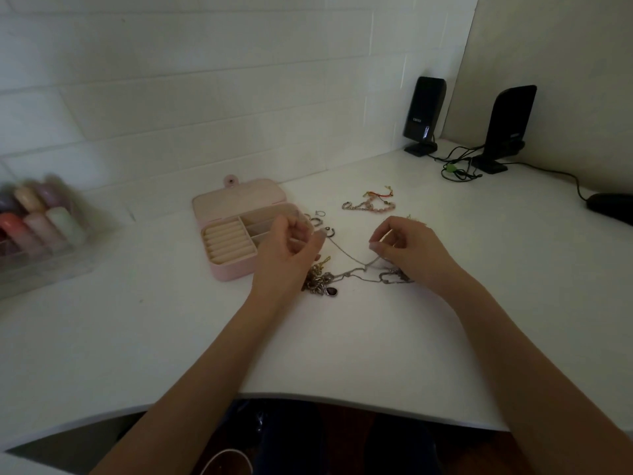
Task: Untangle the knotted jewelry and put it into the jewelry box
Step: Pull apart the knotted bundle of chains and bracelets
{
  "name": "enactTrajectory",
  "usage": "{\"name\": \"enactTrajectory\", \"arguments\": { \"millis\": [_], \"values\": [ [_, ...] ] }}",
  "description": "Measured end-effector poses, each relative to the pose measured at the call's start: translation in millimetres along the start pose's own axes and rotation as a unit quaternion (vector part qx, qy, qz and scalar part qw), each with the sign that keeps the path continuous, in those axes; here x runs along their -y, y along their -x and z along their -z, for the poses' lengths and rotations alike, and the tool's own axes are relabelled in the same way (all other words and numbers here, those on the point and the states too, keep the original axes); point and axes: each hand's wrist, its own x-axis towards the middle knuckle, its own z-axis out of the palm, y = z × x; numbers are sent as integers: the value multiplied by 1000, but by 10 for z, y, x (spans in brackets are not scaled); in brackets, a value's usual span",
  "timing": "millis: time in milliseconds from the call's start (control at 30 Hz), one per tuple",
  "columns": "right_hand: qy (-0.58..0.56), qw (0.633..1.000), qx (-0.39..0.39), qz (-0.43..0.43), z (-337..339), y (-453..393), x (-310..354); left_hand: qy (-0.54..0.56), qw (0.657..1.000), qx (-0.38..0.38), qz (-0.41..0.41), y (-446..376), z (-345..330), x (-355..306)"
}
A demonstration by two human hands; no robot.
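Both hands up off the counter [342,337], a thin silver chain [346,253] strung between them. Left hand [291,245], at 9 o'clock from the right hand [407,248], has its grip pinching one end; right grip pinches the other w/ thumb + forefinger. Prob. held taut so the knot shows & the strand can slide free. Chain sags toward the tangled pile [320,281] at 6 o'clock of the left hand, apparently still caught in it. Jewelry box [239,234] open at 9 o'clock of the hands, near, ready to receive. Pink bracelet [370,204] at 12 o'clock; small rings [317,217] beside the box.
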Motion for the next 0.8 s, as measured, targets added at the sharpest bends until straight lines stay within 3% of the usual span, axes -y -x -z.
{"name": "enactTrajectory", "arguments": {
  "millis": [67, 167, 300, 667, 800],
  "values": [
    [53, 998, -2, 21, -31, 14, -2, -24, 1000, 6, -9, 8, 0, 0],
    [26, 998, 3, 56, -58, 35, 40, -17, 999, 24, -17, 13, 2, 17],
    [2, 995, 35, 90, -109, 65, 106, -65, 997, -23, -32, -19, 25, 72],
    [80, 995, 16, 59, -71, 68, 75, -198, 975, 31, -90, -12, 67, 108],
    [79, 995, 26, 52, -84, 73, 75, -209, 973, -36, -92, -28, 109, 68]
  ]
}}
